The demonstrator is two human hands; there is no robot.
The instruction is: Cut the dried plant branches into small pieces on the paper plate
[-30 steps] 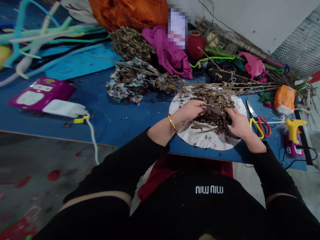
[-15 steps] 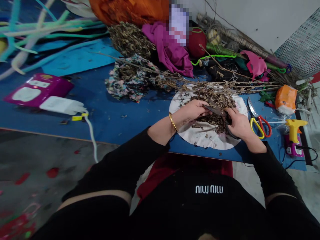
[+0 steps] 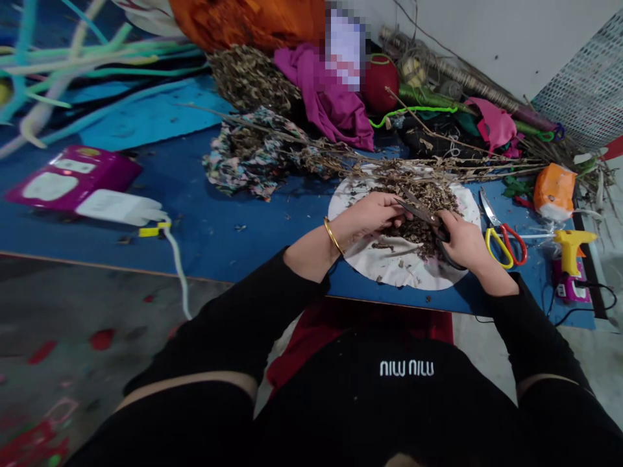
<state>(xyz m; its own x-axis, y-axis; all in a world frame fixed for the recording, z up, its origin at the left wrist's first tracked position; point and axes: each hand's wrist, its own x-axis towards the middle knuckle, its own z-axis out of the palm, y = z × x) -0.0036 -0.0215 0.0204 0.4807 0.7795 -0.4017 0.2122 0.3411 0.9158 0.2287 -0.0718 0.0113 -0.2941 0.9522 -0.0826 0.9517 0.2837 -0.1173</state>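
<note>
My right hand (image 3: 462, 243) is closed round the handles of dark scissors (image 3: 422, 213), whose blades point left toward my other hand. My left hand (image 3: 382, 213), with a gold bangle at the wrist, has its fingers pinched together by the blade tips; what they hold is too small to make out. Both hands are above a heap of dry, crumbled leaves (image 3: 433, 191) on a round white cloth (image 3: 413, 275). Long dry stems (image 3: 467, 167) lie across the far side of the cloth.
Right of the cloth lie scissors with red and yellow handles (image 3: 506, 246), a yellow glue gun (image 3: 573, 245) and an orange packet (image 3: 555, 191). A bunched patterned cloth (image 3: 233, 165) and a purple packet (image 3: 68, 175) are to the left. Fabric and dried plants crowd the back.
The scissor blades appear slightly more spread than before. My hands have barely moved, and the whole view has shifted a little.
</note>
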